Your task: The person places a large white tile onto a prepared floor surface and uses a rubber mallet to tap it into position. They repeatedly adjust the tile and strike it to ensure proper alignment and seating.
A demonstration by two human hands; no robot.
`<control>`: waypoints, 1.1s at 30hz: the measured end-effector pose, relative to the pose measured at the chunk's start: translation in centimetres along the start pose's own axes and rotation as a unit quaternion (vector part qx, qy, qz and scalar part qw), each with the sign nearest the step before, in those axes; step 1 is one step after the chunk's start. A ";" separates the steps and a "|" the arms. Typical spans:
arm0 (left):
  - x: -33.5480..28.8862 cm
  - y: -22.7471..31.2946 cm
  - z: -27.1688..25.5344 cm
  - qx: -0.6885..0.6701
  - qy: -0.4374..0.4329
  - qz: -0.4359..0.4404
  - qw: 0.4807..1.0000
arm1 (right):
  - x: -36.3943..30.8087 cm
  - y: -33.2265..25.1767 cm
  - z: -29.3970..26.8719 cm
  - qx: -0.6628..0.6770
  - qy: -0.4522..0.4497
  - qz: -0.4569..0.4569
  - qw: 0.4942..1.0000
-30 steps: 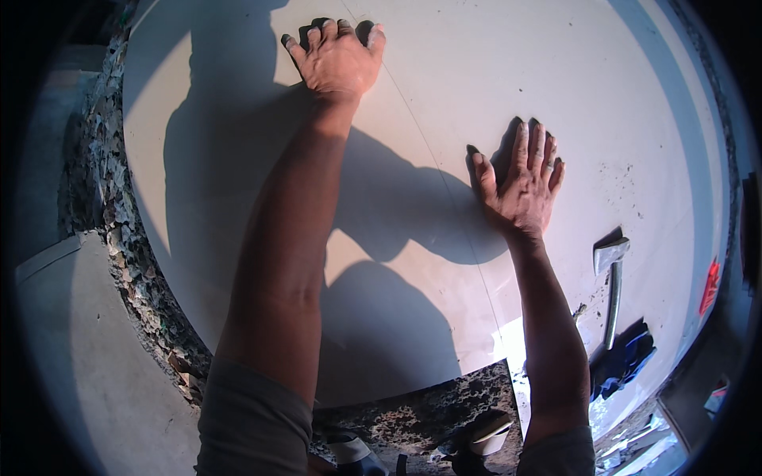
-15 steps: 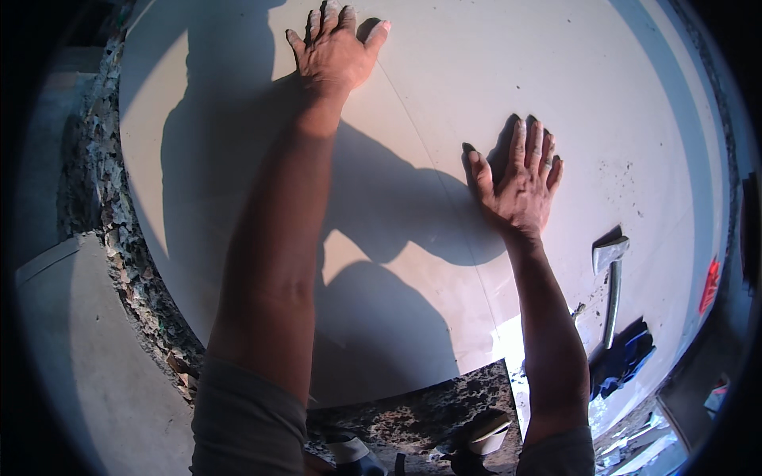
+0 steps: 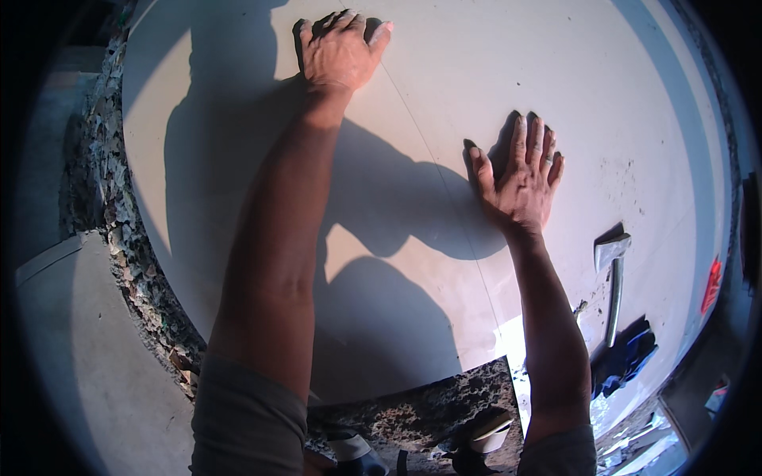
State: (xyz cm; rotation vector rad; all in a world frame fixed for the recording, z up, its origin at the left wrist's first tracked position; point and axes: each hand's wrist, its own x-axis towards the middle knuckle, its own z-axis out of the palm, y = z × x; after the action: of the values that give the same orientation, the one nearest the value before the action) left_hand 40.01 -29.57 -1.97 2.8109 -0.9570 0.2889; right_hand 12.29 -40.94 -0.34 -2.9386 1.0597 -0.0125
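A large pale board [image 3: 421, 79] with a thin straight line across it lies beneath both hands. At its far side my left hand [image 3: 340, 54] presses on the surface near the line, fingers bent and thumb held apart. Lower and to the right, my right hand [image 3: 521, 178] rests flat, fingers stretched out and thumb spread; a ring shows on one finger. Neither hand holds anything. A hatchet [image 3: 614, 285] with a metal head lies on the board to the right of my right forearm. Below it are dark blue gloves [image 3: 629, 357].
Crumbly rubble [image 3: 131, 254] runs along the board's left edge, with a grey slab [image 3: 59, 317] beyond it. My shoes [image 3: 492, 432] stand on rough dark ground at the near edge. A red object [image 3: 711, 285] sits at the right rim. Shadows cover much of the board.
The fingers of my left hand have gone from stretched out to bent on the board. My right hand stays flat in nearly the same place.
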 end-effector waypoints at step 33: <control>-23.3 11.7 -6.6 -0.104 -0.034 0.063 0.992 | -15.2 18.6 -9.9 0.204 -0.026 -0.095 0.974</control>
State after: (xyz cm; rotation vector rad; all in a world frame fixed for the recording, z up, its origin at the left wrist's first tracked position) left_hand 13.82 -23.65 0.04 2.5908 -1.1106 0.1022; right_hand -11.38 -45.70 9.22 -2.6345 0.6677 -0.1371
